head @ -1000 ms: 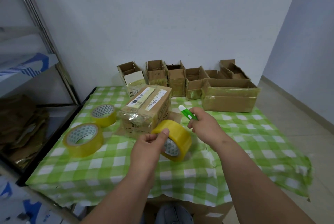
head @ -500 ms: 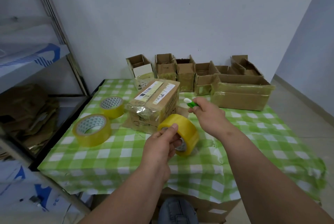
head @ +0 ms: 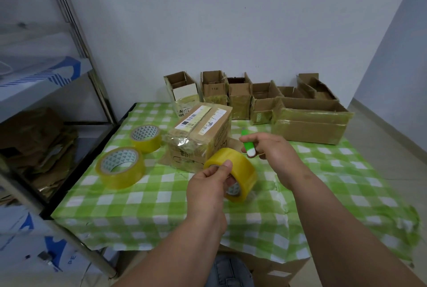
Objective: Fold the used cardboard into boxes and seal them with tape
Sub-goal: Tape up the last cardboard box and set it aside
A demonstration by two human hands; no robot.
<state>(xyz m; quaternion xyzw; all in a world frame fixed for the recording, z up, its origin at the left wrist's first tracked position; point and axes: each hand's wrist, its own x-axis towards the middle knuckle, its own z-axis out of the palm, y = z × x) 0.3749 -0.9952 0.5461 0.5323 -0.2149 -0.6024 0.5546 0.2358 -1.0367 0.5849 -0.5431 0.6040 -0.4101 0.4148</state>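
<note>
Taped box (head: 199, 134) sits mid-surface; behind it, folded boxes (head: 309, 122) stand open. Before it, our left hand (head: 211, 190) grips the tape roll (head: 235, 176), right hand (head: 271, 149) the cutter (head: 248, 146): sealing remains.

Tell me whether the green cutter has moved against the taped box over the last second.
Yes. The green cutter, pinched in the right hand, has flipped: its white end, earlier pointing up toward the taped box, now points down toward the held tape roll.

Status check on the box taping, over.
Left hand grips yellow tape roll; right hand holds green cutter. Taped box on table, just behind roll. Nothing between them.
</note>
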